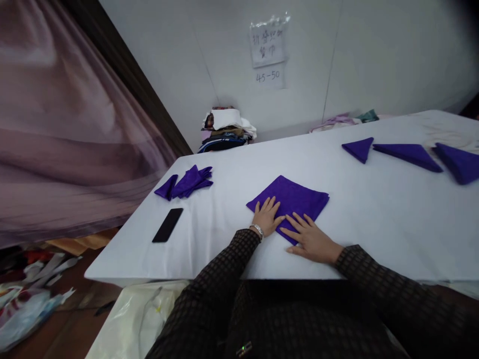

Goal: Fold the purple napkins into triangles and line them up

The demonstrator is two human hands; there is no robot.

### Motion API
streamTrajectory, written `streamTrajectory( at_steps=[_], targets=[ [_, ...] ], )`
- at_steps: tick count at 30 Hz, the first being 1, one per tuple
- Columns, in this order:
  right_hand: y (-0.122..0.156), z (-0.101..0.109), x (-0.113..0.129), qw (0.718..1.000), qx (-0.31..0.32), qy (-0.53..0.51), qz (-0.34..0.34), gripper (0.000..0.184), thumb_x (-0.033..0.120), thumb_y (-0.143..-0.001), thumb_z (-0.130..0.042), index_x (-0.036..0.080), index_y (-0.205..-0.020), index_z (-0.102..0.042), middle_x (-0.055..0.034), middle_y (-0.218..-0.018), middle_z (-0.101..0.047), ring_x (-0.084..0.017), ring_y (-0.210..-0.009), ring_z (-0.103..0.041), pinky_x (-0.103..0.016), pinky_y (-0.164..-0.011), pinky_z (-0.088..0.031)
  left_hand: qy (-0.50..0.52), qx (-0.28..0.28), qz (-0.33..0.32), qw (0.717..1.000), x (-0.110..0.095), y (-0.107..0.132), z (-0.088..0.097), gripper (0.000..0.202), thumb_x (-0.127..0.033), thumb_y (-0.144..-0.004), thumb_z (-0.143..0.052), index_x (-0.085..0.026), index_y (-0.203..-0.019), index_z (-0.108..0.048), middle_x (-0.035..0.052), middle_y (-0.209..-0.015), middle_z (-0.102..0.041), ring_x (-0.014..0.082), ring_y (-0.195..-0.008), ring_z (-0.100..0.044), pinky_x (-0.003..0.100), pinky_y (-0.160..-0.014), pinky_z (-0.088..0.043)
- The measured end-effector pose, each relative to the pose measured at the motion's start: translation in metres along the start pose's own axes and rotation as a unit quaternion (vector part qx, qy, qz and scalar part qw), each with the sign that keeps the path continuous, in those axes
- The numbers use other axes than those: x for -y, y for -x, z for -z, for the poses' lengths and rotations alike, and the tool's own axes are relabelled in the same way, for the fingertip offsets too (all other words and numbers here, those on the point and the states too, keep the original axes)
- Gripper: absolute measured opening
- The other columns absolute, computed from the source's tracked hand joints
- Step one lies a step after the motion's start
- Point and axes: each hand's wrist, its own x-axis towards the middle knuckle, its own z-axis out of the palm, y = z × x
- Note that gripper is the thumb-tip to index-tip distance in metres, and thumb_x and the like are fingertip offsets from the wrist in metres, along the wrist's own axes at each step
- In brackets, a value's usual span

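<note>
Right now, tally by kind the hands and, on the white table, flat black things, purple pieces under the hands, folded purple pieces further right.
Bare left hand, bare right hand: 2
Flat black rectangular slab: 1
Purple cloth piece under the hands: 1
Folded purple cloth pieces further right: 3
Total: 7

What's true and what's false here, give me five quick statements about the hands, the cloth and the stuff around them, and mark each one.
1. The left hand and right hand touch the same purple cloth. True.
2. The bracelet is on the right wrist. False: it is on the left wrist.
3. The phone lies on top of that cloth. False: it lies apart from it, on the table.
4. A note on the wall reads 45-50. True.
5. The table's covering is purple. False: it is white.
</note>
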Motion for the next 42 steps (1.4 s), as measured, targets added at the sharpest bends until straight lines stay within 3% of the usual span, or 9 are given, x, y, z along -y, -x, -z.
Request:
streamTrajectory(
  at_steps=[5,8,11,16,19,23,28,34,42],
  targets=[
    [0.000,0.004,0.002,1.000,0.001,-0.015,-0.012,0.067,0.068,-0.088,-0.041,0.030,-0.143,-0.045,-0.0112,-0.155,-0.029,-0.035,-0.143,-0.019,-0.058,-0.112,-0.015,0.013,0.059,0.022,0.998,0.005,-0.011,0.006,0.062,-0.057,-0.094,-0.035,-0.023,-0.145,-0.036,0.0089,-0.156,-0.030,0.0250,-0.145,-0.021,0.055,-0.117,-0.015],
    [-0.002,0.007,0.004,0.999,0.013,-0.031,-0.016,0.073,0.069,-0.087,-0.042,0.024,-0.145,-0.042,-0.0151,-0.155,-0.028,-0.036,-0.144,-0.017,-0.059,-0.113,-0.013,0.040,0.044,0.044,0.997,-0.006,-0.012,0.010,0.056,-0.052,-0.096,-0.033,-0.024,-0.144,-0.039,0.0093,-0.155,-0.030,0.0256,-0.145,-0.023,0.056,-0.115,-0.018],
    [-0.004,0.014,0.004,0.997,0.028,-0.065,-0.015,0.079,0.068,-0.086,-0.045,0.019,-0.148,-0.036,-0.0162,-0.154,-0.030,-0.034,-0.144,-0.015,-0.058,-0.113,-0.011,0.056,0.026,-0.008,0.998,-0.020,-0.008,0.009,0.050,-0.047,-0.097,-0.034,-0.025,-0.142,-0.042,0.0086,-0.154,-0.032,0.0235,-0.144,-0.024,0.055,-0.116,-0.016],
    [0.012,0.032,-0.007,0.989,-0.026,-0.143,-0.022,0.056,0.051,-0.094,-0.043,0.019,-0.140,-0.049,-0.0081,-0.149,-0.042,-0.025,-0.142,-0.026,-0.048,-0.117,-0.013,0.052,0.035,-0.048,0.997,-0.027,0.003,0.002,0.047,-0.043,-0.096,-0.039,-0.022,-0.137,-0.048,0.0096,-0.149,-0.042,0.0227,-0.142,-0.030,0.053,-0.116,-0.021],
    [0.032,0.041,-0.033,0.970,-0.135,-0.171,-0.107,0.044,0.041,-0.097,-0.037,0.022,-0.130,-0.060,-0.0055,-0.140,-0.053,-0.023,-0.136,-0.039,-0.044,-0.115,-0.025,0.048,0.004,-0.070,0.996,-0.036,0.011,0.004,0.045,-0.042,-0.094,-0.044,-0.022,-0.134,-0.051,0.0097,-0.146,-0.046,0.0245,-0.140,-0.034,0.053,-0.115,-0.021],
    [0.050,0.045,-0.088,0.901,-0.249,-0.165,-0.314,0.042,0.040,-0.093,-0.039,0.025,-0.123,-0.064,-0.0075,-0.127,-0.064,-0.025,-0.119,-0.057,-0.047,-0.100,-0.046,0.070,-0.007,-0.135,0.988,-0.063,0.021,0.005,0.040,-0.041,-0.089,-0.054,-0.023,-0.124,-0.058,0.0077,-0.135,-0.058,0.0251,-0.128,-0.046,0.049,-0.112,-0.028],
    [0.041,0.043,-0.129,0.908,-0.180,-0.108,-0.362,0.030,0.038,-0.089,-0.051,0.021,-0.101,-0.073,-0.0110,-0.132,-0.059,-0.029,-0.128,-0.048,-0.049,-0.106,-0.039,0.055,-0.014,-0.088,0.994,-0.079,0.027,-0.002,0.024,-0.033,-0.084,-0.061,-0.021,-0.105,-0.064,0.0073,-0.110,-0.066,0.0255,-0.105,-0.056,0.043,-0.091,-0.043],
    [0.018,0.038,-0.129,0.900,-0.121,-0.111,-0.404,0.030,0.041,-0.090,-0.053,0.019,-0.097,-0.071,-0.0119,-0.144,-0.047,-0.035,-0.140,-0.028,-0.058,-0.109,-0.023,0.046,-0.018,-0.051,0.997,-0.076,0.027,-0.005,0.015,-0.029,-0.085,-0.058,-0.021,-0.097,-0.063,0.0066,-0.101,-0.065,0.0246,-0.097,-0.056,0.040,-0.084,-0.043],
    [0.004,0.037,-0.126,0.892,-0.119,-0.125,-0.417,0.025,0.033,-0.089,-0.052,0.017,-0.090,-0.071,-0.0130,-0.145,-0.046,-0.033,-0.141,-0.026,-0.056,-0.111,-0.016,0.037,-0.013,-0.050,0.998,-0.074,0.027,-0.004,0.012,-0.028,-0.085,-0.060,-0.020,-0.093,-0.063,0.0065,-0.095,-0.065,0.0241,-0.092,-0.056,0.039,-0.079,-0.042]
  ],
)
